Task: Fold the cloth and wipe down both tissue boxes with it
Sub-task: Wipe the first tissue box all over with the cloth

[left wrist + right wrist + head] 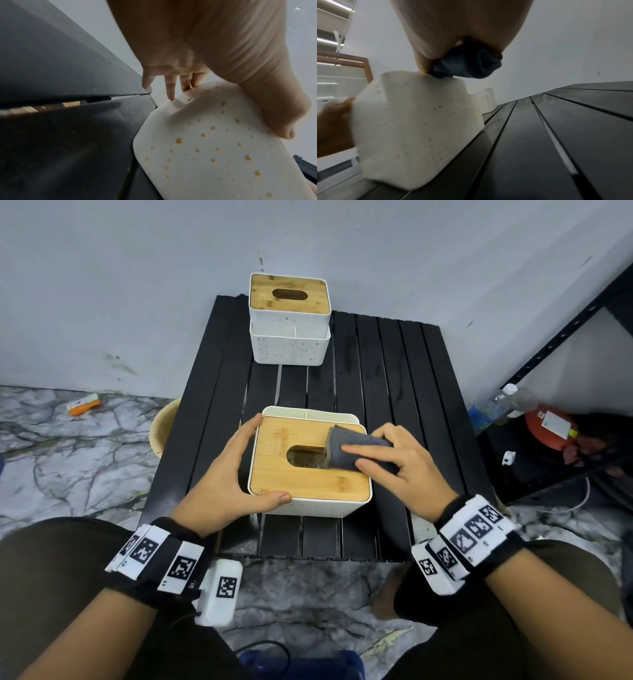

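A black slatted table (394,392) is filling the middle of the head view, and two white tissue boxes with bamboo lids are sitting on it: the far tissue box (289,318) at the back edge by the wall, the near tissue box (310,463) close to the person. The left hand (224,474) is bracing the near box, its thumb lying along the front edge and its straight fingers resting against the left wall, so it is steadying rather than clasping. The right hand (400,463) is holding the folded grey cloth (352,448) on the right part of the bamboo lid, fingers lying across the top of the cloth and curling round it, its front edge reaching the oval slot. To wipe this lid well, it seems best to be keeping the cloth flat under the fingers, stroking along the wood grain, skirting the slot so the fold is not catching in it, and then working down the perforated white sides while the left hand is stopping the box from sliding. The far box looks not yet wiped, though that cannot be settled from here. The right wall and back of the near box are hidden, the right wrist view is blurring the box, and whether tissues are lying inside the slot is hard to make out.
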